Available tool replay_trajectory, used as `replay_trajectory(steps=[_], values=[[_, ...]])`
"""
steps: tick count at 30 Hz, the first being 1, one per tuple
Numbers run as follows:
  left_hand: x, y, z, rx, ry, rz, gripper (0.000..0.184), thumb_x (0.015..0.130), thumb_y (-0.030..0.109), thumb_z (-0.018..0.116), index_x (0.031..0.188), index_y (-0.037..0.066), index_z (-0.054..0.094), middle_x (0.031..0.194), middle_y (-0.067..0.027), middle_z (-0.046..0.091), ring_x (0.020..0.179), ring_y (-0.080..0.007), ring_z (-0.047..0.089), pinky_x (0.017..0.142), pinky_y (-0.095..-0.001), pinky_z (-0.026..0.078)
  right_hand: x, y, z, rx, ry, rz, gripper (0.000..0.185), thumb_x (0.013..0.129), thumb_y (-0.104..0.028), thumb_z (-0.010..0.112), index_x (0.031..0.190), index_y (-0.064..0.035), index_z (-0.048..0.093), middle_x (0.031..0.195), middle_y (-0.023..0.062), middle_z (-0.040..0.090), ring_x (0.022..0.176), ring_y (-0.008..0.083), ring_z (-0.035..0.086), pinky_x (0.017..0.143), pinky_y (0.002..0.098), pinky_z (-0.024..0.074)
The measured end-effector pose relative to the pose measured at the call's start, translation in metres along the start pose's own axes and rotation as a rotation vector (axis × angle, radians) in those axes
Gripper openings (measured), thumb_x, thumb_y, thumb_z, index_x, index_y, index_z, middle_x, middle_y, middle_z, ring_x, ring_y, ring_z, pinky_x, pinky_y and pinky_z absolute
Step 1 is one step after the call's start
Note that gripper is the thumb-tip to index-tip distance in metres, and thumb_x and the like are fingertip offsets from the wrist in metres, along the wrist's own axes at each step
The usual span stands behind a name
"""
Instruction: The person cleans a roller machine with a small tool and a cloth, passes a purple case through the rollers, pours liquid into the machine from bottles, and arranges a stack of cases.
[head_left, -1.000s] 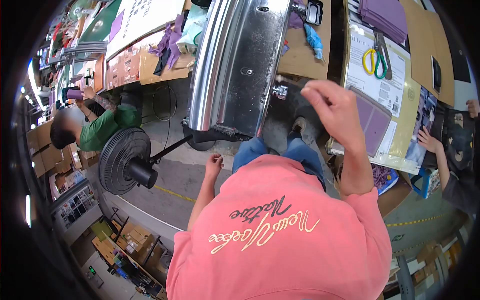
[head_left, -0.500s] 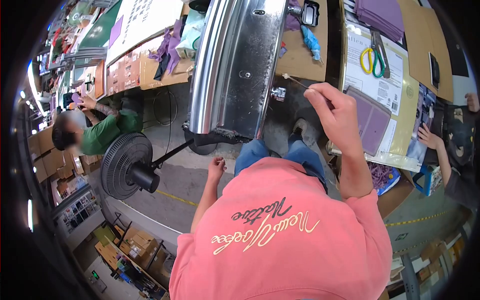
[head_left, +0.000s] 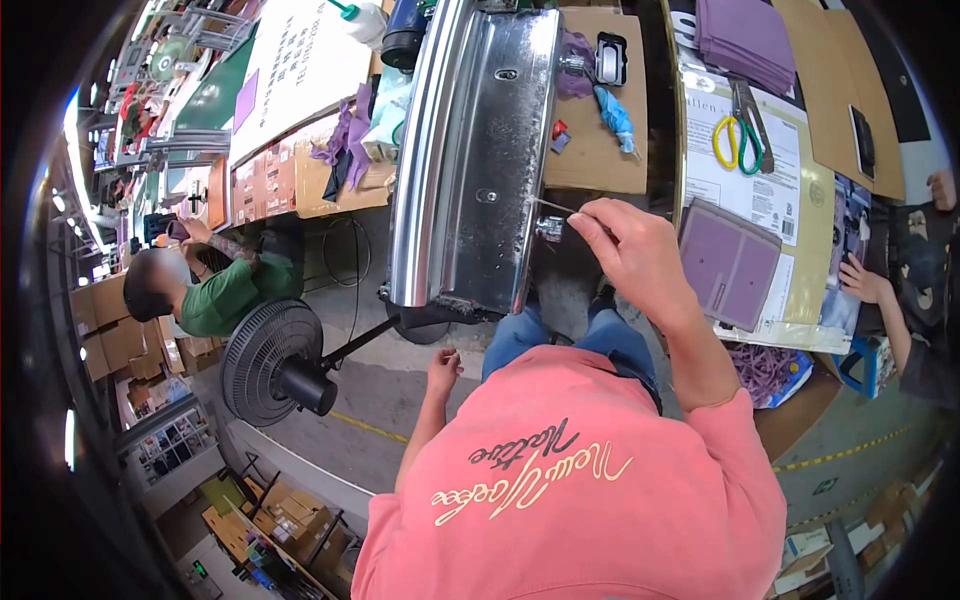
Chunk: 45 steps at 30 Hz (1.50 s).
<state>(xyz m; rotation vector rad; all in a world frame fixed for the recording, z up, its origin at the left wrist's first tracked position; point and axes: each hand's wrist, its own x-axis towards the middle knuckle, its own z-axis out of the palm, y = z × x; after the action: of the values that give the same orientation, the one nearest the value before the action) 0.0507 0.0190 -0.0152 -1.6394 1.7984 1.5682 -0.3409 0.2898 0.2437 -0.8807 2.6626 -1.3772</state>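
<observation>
My right hand (head_left: 632, 245) pinches a thin stick (head_left: 556, 207) between thumb and fingertips. The stick's far end reaches the right edge of a long machine trough (head_left: 490, 150), which has dark, pale-speckled metal inside. Whether the tip touches the metal I cannot tell. Along the trough's left side runs a shiny metal roller (head_left: 425, 170). A metal knob (head_left: 549, 228) sits just below the stick. My left hand (head_left: 443, 370) hangs low beside my body with its fingers curled; anything inside them is hidden.
On the right table (head_left: 690, 120) lie scissors (head_left: 740, 140), purple sheets (head_left: 745, 40) and a purple flat piece (head_left: 730, 265). A blue wrapped bundle (head_left: 615, 120) rests on cardboard (head_left: 600, 175). A black fan (head_left: 275, 365) stands left. Two co-workers are at the sides.
My right hand has moved left, bringing the stick from beside the machine to the trough's right edge. The view has shifted slightly. My left hand stays hanging low.
</observation>
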Motion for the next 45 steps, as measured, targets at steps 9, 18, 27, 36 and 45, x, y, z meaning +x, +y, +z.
replay_trajectory(steps=[9,18,27,36,45], values=[[-0.005,0.027,0.005,0.011,-0.020,-0.017,0.020,0.087,0.011,0.055,0.105,0.002,0.054,0.082,-0.0073,0.058,0.059,-0.0129,0.056,0.052,-0.0223,0.042,-0.008,-0.008,-0.014,0.268,-0.092,-0.056,0.011,0.083,-0.013,0.061,0.085,-0.0020,0.063,0.079,0.0045,0.063,0.058,0.0208,0.055,0.053,0.0276,0.0420],[-0.020,0.038,0.013,-0.008,-0.026,-0.035,0.020,0.087,0.011,0.054,0.104,0.002,0.054,0.080,-0.0071,0.058,0.059,-0.0128,0.055,0.052,-0.0217,0.041,-0.005,-0.009,-0.008,-0.148,-0.019,-0.120,0.007,0.081,-0.010,0.063,0.082,-0.0031,0.063,0.074,0.0038,0.061,0.054,0.0193,0.053,0.050,0.0281,0.0401],[-0.006,0.032,0.008,-0.006,-0.022,-0.038,0.019,0.087,0.010,0.054,0.104,0.002,0.054,0.079,-0.0072,0.058,0.058,-0.0129,0.055,0.051,-0.0216,0.041,0.005,-0.010,-0.006,-0.050,0.069,-0.098,0.009,0.082,-0.013,0.061,0.081,-0.0045,0.062,0.071,0.0035,0.060,0.053,0.0183,0.052,0.049,0.0277,0.0398],[0.005,0.030,0.006,-0.020,-0.020,-0.013,0.020,0.086,0.010,0.055,0.104,0.001,0.054,0.078,-0.0074,0.057,0.058,-0.0132,0.055,0.051,-0.0222,0.042,0.013,-0.004,-0.027,0.174,0.039,0.068,0.015,0.087,-0.017,0.057,0.083,-0.0034,0.062,0.064,0.0010,0.053,0.050,0.0120,0.040,0.048,0.0241,0.0325],[0.004,0.033,0.005,0.025,-0.039,0.017,0.019,0.085,0.009,0.054,0.103,0.002,0.054,0.077,-0.0076,0.056,0.056,-0.0135,0.053,0.050,-0.0227,0.042,0.008,0.019,-0.029,0.499,-0.010,0.309,0.020,0.090,-0.021,0.054,0.083,-0.0031,0.060,0.057,-0.0010,0.046,0.051,0.0097,0.035,0.048,0.0226,0.0288]])
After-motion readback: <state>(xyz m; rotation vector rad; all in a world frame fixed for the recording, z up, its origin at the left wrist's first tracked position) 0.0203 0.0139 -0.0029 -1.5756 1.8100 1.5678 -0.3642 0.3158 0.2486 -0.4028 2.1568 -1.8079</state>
